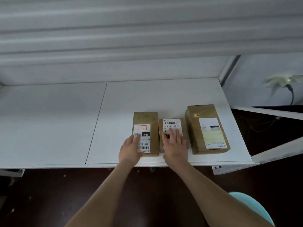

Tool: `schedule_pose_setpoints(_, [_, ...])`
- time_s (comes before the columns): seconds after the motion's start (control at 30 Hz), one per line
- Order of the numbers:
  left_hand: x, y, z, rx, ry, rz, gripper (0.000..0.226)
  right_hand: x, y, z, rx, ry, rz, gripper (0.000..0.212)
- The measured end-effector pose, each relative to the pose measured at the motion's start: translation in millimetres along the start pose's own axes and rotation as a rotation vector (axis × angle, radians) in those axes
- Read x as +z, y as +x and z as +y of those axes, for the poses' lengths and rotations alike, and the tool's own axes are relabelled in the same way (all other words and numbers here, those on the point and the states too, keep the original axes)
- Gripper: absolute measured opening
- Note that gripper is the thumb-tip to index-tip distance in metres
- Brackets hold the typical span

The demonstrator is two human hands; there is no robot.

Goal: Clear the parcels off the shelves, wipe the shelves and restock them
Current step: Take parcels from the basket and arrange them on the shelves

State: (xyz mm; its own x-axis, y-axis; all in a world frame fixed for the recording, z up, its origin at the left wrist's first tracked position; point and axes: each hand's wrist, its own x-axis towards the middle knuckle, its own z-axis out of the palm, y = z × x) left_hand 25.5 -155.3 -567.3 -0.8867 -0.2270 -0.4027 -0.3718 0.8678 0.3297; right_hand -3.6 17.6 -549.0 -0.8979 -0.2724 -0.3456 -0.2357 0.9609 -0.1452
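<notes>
Both bare arms reach forward over the front edge of a white shelf (65,120), where 3 brown parcels lie flat in a row near its right end. The left hand (131,148) rests palm down on the near half of the left parcel (147,118), fingers straight and close together across its white label, gripping nothing. The right hand (174,145) lies flat on the middle parcel (172,124), fingers straight and spread over its barcode label; it too holds nothing.

The left parcel and middle parcel sit just beside each other, apparently touching. The right parcel (206,128), the largest, lies apart from them with a narrow strip of shelf between, and no hand is on it. All 3 have their near ends just short of the shelf's front edge.

A thin seam (96,122) runs front to back across the shelf, left of the parcels. White surface stretches left of it, and behind the parcels as far as the ribbed wall (147,30). The shelf's right edge lies near the right parcel, by a white post (229,68). Below the front edge is dark floor (49,194).
</notes>
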Motion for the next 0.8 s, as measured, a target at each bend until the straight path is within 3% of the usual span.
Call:
schedule_pose_setpoints(0.1, [9.6, 3.1, 5.0, 0.086, 0.264, -0.010, 0.077, 3.8, 10.8, -1.9, 0.014, 0.013, -0.001, 0.087])
schedule_pose_setpoints(0.27, [12.4, 15.1, 12.1, 0.068, 0.272, -0.005, 0.077, -4.7, 21.8, 2.2, 0.002, -0.029, 0.054, 0.081])
schedule_pose_setpoints(0.5, [2.8, 10.8, 18.6, 0.055, 0.272, -0.015, 0.080, -12.1, 26.0, 1.4, 0.023, -0.006, 0.028, 0.091])
schedule_pose_setpoints(0.8, [-78.4, -67.5, 26.3, -0.044, 0.222, -0.024, 0.082, -75.5, -35.7, -32.1, -0.015, -0.020, -0.024, 0.081])
